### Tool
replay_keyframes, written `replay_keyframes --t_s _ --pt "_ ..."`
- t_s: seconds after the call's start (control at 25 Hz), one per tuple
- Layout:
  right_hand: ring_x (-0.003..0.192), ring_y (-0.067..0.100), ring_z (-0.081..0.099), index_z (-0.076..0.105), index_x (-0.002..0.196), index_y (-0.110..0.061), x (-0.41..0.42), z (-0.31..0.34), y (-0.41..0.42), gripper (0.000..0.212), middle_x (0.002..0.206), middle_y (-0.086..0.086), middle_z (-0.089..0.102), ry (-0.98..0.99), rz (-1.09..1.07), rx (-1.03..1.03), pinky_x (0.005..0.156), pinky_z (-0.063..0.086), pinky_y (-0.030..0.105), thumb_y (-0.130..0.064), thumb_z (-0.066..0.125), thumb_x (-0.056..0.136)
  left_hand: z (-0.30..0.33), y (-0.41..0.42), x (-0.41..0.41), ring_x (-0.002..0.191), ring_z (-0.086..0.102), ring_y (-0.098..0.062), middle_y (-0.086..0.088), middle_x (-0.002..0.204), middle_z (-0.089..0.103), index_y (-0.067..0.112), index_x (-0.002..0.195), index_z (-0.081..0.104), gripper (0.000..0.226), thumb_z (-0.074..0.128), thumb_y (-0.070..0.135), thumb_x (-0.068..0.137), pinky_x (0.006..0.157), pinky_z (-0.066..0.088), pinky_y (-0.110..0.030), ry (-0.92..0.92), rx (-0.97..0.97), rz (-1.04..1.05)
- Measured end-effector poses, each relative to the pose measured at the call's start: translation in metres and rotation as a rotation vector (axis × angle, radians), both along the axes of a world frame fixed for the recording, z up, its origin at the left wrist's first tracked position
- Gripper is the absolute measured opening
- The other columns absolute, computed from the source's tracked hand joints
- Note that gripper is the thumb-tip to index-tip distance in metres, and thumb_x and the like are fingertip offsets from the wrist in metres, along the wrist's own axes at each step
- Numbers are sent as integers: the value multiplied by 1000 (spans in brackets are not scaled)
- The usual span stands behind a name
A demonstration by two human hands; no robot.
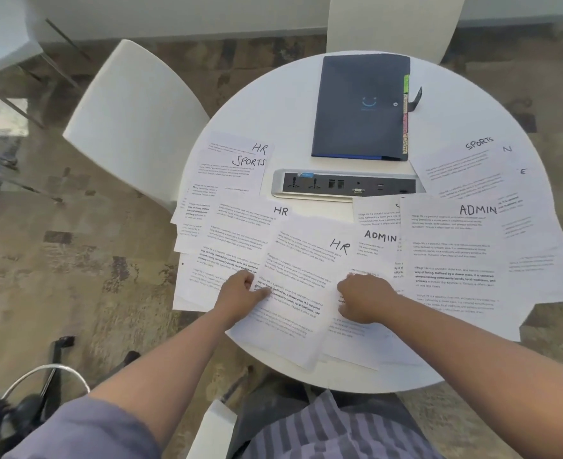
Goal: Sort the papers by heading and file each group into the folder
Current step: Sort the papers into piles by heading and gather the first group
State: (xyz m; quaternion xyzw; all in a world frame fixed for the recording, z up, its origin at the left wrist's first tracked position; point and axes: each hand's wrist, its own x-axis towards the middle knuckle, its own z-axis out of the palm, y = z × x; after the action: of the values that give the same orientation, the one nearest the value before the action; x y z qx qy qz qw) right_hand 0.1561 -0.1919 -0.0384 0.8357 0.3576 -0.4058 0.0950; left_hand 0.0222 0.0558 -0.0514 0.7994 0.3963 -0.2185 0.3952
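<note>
Nothing looks filed yet: the dark, smooth folder (361, 106) lies closed at twelve o'clock on the round white tabletop (283, 104), while thin printed papers (455, 253) fan across it unsorted. Left hand (240, 291) and right hand (364, 298), apart, press an HR sheet (301, 283) at six o'clock.

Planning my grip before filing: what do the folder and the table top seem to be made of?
Folder: looks like matte dark plastic, smooth, with a soft sheen; coloured index tabs line its right edge. Table top: smooth white surface, probably laminate or painted board, evenly glossy with no grain; likely slippery under paper.
</note>
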Motion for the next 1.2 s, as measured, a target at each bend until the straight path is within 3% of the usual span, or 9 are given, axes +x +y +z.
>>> replay_keyframes --t_s 0.2,0.32,0.4,0.48,0.6,0.68,0.84,1.04,1.2 --pt "115 30 59 57 123 -13 0 6 -5 35 131 6 55 37 -29 28 85 48 38 -38 46 101 11 -6 -3 83 74 -22 1 91 78 21 97 72 6 72 26 95 82 61 -47 -91 -97 48" --pt "114 26 56 54 115 -16 10 12 -11 31 128 4 58 149 -127 64 87 46 36 -43 50 100 31 -1 0 84 76 -26 0 88 79 20 95 78 11 68 23 98 79 62 -46 -162 -67 64" --pt "115 25 55 51 121 -17 14 17 -18 38 136 5 58 250 -334 154 91 47 37 -48 54 99 47 5 2 84 77 -26 -1 89 80 18 98 79 12 67 21 99 73 62 -38 -224 -81 134" --pt "131 26 51 33 154 -15 11 27 -21 69 153 3 47 333 -683 341 96 45 36 -49 56 100 57 9 -2 86 77 -27 -4 91 80 14 101 78 11 67 17 99 71 63 -34 -284 -155 275" --pt "135 24 51 13 164 -23 4 40 -16 83 153 0 47 524 -1127 591 105 48 43 -42 62 100 60 6 -19 94 77 -34 -11 99 80 8 107 76 14 66 14 100 84 63 -49 -309 -344 516" --pt "120 23 64 26 160 -20 1 46 -12 76 133 2 63 698 -1279 659 103 53 43 -34 67 98 59 1 -27 101 75 -36 -14 107 79 5 113 73 18 61 13 103 90 60 -56 -314 -456 604" --pt "96 21 74 59 131 -11 -6 55 -5 33 116 8 77 925 -1350 753 86 58 35 -19 67 99 68 -3 -25 107 73 -32 -12 114 77 4 121 69 24 53 14 106 93 59 -50 -362 -549 605" --pt "84 21 75 67 108 -6 -10 55 -1 11 109 14 78 772 -1379 769 77 62 38 -5 58 102 72 -9 -20 106 74 -31 -10 111 79 7 118 71 20 57 14 104 93 59 -48 -350 -542 577" --pt "96 32 76 67 109 -2 -9 57 3 13 105 14 79 637 -1349 762 91 61 52 -3 57 101 79 -4 -19 96 77 -31 -11 102 80 3 111 71 15 67 7 97 87 62 -46 -360 -450 552"
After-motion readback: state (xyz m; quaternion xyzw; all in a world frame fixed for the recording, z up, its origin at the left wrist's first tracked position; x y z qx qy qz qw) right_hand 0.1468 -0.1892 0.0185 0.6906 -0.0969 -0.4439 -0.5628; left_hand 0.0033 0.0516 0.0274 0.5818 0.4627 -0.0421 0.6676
